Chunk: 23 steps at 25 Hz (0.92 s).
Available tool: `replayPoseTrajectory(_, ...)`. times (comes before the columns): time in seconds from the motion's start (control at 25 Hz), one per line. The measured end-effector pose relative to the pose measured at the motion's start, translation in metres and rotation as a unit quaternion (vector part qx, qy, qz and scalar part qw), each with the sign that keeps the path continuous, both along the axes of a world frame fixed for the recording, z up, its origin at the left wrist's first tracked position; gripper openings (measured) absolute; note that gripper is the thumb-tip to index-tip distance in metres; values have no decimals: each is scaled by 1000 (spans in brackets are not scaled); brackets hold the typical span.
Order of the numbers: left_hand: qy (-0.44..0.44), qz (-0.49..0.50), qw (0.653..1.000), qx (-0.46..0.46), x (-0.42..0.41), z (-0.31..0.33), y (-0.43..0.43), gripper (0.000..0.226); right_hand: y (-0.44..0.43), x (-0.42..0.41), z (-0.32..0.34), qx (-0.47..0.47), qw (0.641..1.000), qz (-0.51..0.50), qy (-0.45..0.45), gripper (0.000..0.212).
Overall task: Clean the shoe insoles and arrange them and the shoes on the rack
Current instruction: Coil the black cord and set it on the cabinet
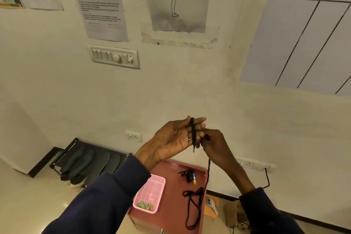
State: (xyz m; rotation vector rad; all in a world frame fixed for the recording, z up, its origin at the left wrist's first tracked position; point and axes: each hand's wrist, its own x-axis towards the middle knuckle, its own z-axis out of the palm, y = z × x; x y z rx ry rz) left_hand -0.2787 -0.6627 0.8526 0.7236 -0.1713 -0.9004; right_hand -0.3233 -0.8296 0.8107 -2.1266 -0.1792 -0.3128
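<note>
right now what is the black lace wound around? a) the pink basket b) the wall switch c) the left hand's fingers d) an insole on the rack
c: the black lace loops round the straight fingers of the left hand, and the right hand pinches its trailing end.

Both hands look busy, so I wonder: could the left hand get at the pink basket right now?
Probably yes, but not freely. Nothing stands between the left hand and the pink basket below it, yet black lace is wound round its fingers, and the right hand pinches that lace.
</note>
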Motion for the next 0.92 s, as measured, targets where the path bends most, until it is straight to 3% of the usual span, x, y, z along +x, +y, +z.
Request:
replayPoseTrajectory(0.12,-17,31,998,-47,13,5,13,37,32,-12,-2,40,998,5,38,37)
replayPoseTrajectory(0.24,-139,61,988,-14,32,1,25,39,56,-24,6,25,998,32,46,25)
replayPoseTrajectory(0.32,-257,94,956,102,42,0,35,36,63,-24,19,-46,999,22,1,24)
replayPoseTrajectory(0.4,-315,104,919,214,46,1,45,33,65,-17,39,-149,987,-18,-59,18)
replayPoseTrajectory(0.56,-264,7,927,266,40,12,64,56,65,13,80,-280,949,-60,-133,7)
replayPoseTrajectory(0.64,-231,-56,945,227,36,18,74,62,66,28,85,-248,958,-46,-140,8)
replayPoseTrajectory(0.72,-164,-100,973,131,34,25,83,60,67,36,75,-143,983,-24,-111,18)
replayPoseTrajectory(0.8,-83,-85,993,25,36,31,92,55,75,31,56,-69,995,-10,-66,33)
replayPoseTrajectory(0.92,-43,-23,995,-82,49,32,101,46,98,8,38,-8,1000,19,10,26)
